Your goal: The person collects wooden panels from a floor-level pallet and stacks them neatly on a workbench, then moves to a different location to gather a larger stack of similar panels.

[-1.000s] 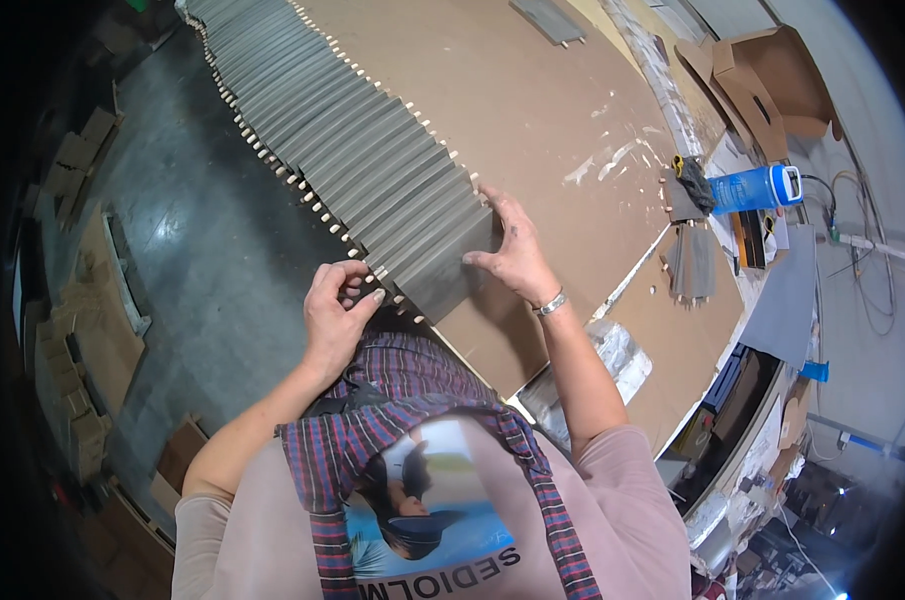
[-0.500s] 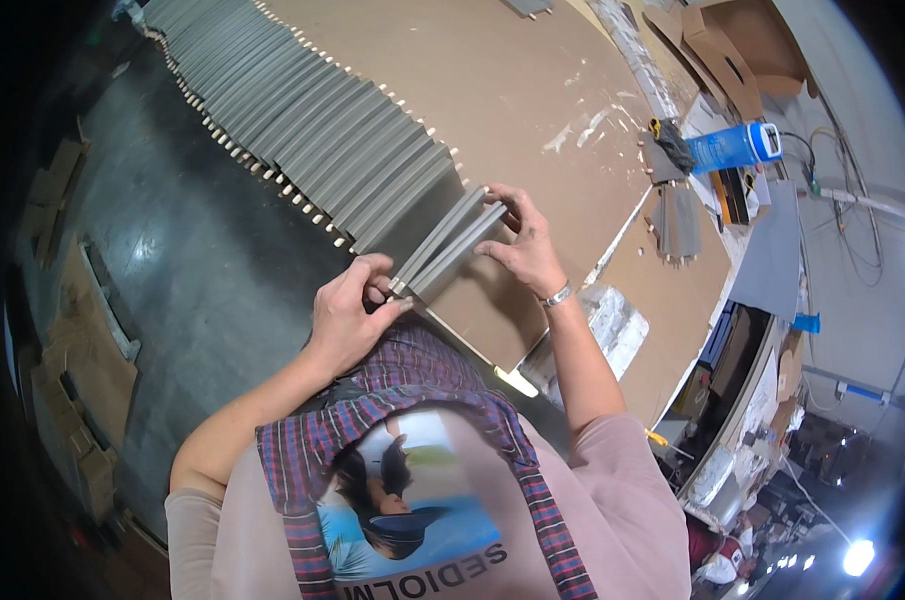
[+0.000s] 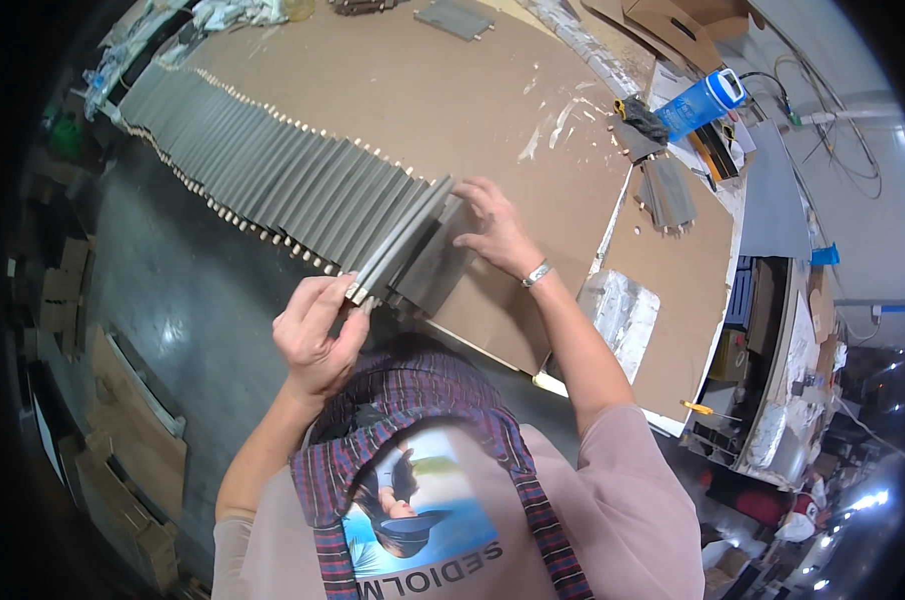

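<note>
A pair of narrow grey slats (image 3: 401, 240), tilted up on edge, stands at the near end of a long row of overlapping grey slats (image 3: 273, 165) with pale wooden pegs at their ends. My left hand (image 3: 318, 335) pinches the near end of the pair between thumb and fingers. My right hand (image 3: 500, 232) is open, its fingers and thumb apart. Its fingertips are close to the far end of the pair; whether they touch is unclear. Below that hand, a flat grey panel (image 3: 438, 270) lies at the table's near edge, partly covered by the slats.
The row lies along the left edge of the brown-topped table (image 3: 533, 290). To the right are a blue bottle (image 3: 701, 104), a dark glove (image 3: 643, 120), a small stack of grey slats (image 3: 670, 195) and a whitish block (image 3: 623, 325). Cardboard (image 3: 138, 430) lies on the left floor.
Both hands have moved left with the pair of slats, bringing it against the row's end. My right fingers have spread from the far end. The view has shifted, showing more of the table's far side.
</note>
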Demonstrator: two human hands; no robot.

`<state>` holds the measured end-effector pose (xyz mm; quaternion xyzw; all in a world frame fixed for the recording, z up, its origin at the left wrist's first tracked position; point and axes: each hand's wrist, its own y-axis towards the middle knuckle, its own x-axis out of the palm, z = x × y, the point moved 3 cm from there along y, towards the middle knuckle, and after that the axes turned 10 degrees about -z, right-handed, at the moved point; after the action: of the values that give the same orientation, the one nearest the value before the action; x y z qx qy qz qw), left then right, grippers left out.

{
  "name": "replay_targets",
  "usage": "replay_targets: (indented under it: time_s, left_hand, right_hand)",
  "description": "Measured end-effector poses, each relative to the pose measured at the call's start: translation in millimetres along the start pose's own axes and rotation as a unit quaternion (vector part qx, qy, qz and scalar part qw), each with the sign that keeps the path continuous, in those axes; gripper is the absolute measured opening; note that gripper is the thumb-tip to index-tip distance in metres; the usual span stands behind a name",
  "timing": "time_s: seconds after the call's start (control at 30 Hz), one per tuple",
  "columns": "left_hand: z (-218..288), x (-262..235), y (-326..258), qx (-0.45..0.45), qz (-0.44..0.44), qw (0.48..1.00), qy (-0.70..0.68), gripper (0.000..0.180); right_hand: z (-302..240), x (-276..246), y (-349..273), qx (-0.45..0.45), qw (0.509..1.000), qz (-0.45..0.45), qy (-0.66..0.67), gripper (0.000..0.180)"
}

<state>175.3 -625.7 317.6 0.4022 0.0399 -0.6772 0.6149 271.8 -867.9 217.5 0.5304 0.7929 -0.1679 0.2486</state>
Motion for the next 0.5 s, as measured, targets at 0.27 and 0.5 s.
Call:
replay_targets:
  time_s: [0.27,0.5]
  left_hand:
    - [18.3,-26.7,19.3,0.008,0.007,0.996,-0.089,0.027]
    - [24.2,-24.0,27.8,-0.008,-0.064,0.970,-0.236,0.029]
  right_hand:
    - [-78.5,-14.5,6.7,-0.102,0.906,0.044,0.407,0.073]
    - [-91.7,-38.5,-7.8,-0.140,0.863,0.124,0.468,0.055]
